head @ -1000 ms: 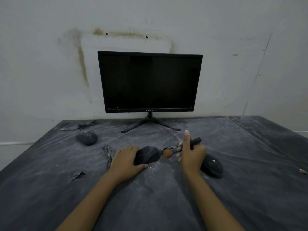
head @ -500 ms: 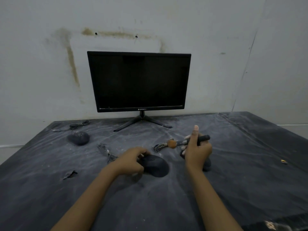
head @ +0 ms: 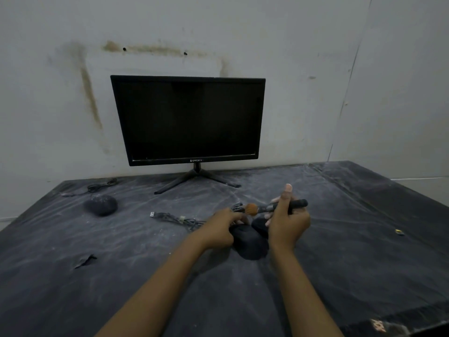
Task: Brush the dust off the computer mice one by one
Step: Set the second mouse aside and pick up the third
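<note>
A black computer mouse (head: 250, 244) lies on the dusty table (head: 121, 263) in front of me. My left hand (head: 221, 229) grips its left side, fingers curled over its front. My right hand (head: 286, 222) holds a dark-handled brush (head: 297, 203) with orange bristles (head: 251, 209) pointing left, raised above the mice, thumb straight up. A second black mouse (head: 260, 226) lies just behind the first, largely hidden by my right hand. A third, dust-covered mouse (head: 100, 205) sits far left.
A black monitor (head: 188, 120) on a V-shaped stand (head: 194, 181) stands against the wall. A cable with a USB plug (head: 170, 218) trails left of the mice. There is a tear in the table cover (head: 83, 260) and a small object (head: 399, 231) at the right.
My left hand set the mouse down on the table and slid it right, beside the second mouse. My right hand lifted the brush away from it.
</note>
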